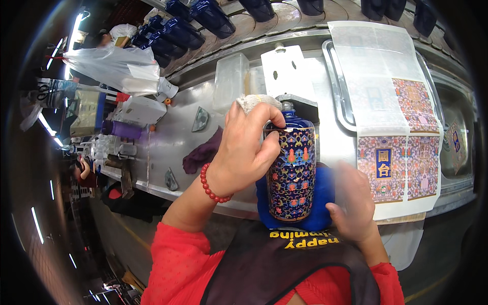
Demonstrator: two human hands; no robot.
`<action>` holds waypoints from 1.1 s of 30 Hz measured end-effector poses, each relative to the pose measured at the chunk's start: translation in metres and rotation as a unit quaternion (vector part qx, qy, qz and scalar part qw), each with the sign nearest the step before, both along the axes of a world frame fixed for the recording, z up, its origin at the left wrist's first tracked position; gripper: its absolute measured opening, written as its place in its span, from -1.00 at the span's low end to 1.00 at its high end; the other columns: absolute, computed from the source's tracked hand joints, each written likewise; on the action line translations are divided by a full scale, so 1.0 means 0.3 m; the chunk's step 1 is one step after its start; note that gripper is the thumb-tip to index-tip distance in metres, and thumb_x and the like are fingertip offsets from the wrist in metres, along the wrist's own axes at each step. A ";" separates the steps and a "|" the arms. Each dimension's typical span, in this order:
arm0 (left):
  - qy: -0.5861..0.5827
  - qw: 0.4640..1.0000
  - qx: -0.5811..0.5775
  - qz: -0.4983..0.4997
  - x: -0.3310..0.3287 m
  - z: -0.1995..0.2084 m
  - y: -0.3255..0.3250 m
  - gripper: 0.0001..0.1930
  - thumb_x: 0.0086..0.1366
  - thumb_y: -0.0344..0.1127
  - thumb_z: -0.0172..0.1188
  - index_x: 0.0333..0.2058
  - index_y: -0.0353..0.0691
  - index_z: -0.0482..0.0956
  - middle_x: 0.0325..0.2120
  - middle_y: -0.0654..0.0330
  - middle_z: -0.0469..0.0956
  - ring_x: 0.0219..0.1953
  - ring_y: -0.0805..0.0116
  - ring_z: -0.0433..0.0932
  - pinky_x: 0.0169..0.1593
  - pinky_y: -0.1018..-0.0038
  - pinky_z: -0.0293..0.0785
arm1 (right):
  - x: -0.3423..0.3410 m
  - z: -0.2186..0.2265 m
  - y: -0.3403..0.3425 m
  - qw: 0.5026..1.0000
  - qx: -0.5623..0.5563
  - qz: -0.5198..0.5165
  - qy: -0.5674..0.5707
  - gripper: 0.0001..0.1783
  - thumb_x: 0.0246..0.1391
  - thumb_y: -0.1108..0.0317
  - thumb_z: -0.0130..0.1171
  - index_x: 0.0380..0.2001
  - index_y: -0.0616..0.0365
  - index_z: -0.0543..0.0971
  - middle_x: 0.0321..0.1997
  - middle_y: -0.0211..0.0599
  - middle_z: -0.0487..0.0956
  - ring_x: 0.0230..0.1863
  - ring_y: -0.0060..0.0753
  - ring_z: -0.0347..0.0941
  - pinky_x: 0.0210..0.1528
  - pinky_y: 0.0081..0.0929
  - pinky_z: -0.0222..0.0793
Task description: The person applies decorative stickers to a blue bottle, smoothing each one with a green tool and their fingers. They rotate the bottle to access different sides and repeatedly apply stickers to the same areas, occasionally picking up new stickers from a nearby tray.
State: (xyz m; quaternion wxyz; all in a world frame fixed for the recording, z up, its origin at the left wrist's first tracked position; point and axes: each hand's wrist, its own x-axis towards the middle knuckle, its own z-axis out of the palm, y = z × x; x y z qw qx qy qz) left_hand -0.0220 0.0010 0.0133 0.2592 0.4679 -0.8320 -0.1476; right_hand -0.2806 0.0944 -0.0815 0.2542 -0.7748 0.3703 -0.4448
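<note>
A dark blue bottle (292, 173) with a patterned floral wrap leans toward me in the middle, its neck pointing away. My left hand (249, 142) has its fingers and thumb curled at the bottle's shoulder, by the upper edge of the wrap. Behind those fingers shows a whitish knitted cloth (258, 101); whether the hand holds it too is hidden. Under the bottle's lower end lies a blue cloth (325, 195). Just right of it is my right hand (352, 203), its fingers smeared by motion and its thumb toward the bottle.
Printed decal sheets (399, 140) lie over a metal tray (336, 86) on the right. Beyond the bottle stand a white board (282, 68) and a translucent bin (231, 81). A purple cloth (203, 151) rests at left. Several blue bottles (212, 18) line the conveyor behind.
</note>
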 end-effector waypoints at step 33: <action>-0.040 0.980 -0.190 -0.040 0.065 -0.099 0.048 -0.53 -0.03 -0.51 0.29 -0.07 -0.04 0.69 -0.04 0.13 0.62 0.10 0.02 0.40 0.32 -0.07 0.13 | -0.003 -0.001 -0.018 0.999 -0.005 -0.036 0.020 -0.47 0.14 0.52 0.25 0.19 0.40 0.45 0.15 0.24 0.56 0.08 0.20 0.54 0.14 -0.10 0.44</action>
